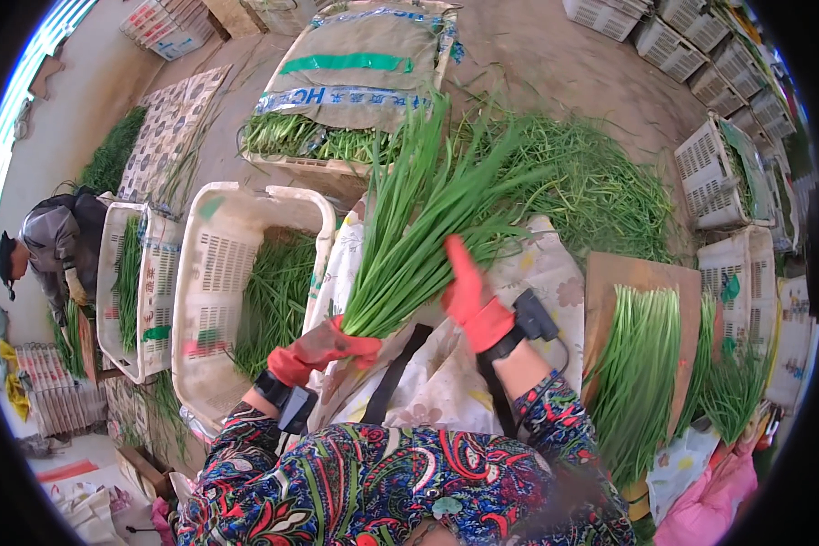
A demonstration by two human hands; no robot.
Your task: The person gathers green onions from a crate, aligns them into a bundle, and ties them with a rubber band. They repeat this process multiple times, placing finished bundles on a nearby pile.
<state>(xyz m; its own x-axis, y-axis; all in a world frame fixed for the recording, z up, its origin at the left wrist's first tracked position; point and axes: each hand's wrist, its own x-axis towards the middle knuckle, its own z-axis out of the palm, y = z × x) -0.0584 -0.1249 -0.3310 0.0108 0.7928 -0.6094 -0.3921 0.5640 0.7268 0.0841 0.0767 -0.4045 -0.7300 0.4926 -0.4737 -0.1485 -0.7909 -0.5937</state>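
My left hand (324, 351), in a red rubber glove, grips the base of a bunch of long green leafy stalks (409, 259), like garlic chives, whose tips fan out upward and to the right. Beside the bunch's right edge, my right hand (471, 297), also gloved in red and slightly blurred, has the index finger extended towards the leaves; whether it touches them I cannot tell. A flowered cloth (443, 389) covers my lap. On a wooden board (597, 293) to the right lies a neat row of stalks (641, 368) with pale ends up.
A white plastic crate (211, 266) holding greens stands at left. Ahead is a covered crate (355, 75) of stalks; loose greens (586, 184) lie on the floor. At far left, a person (61, 239) bends beside another crate (157, 293). A pink sleeve (709, 491) shows lower right.
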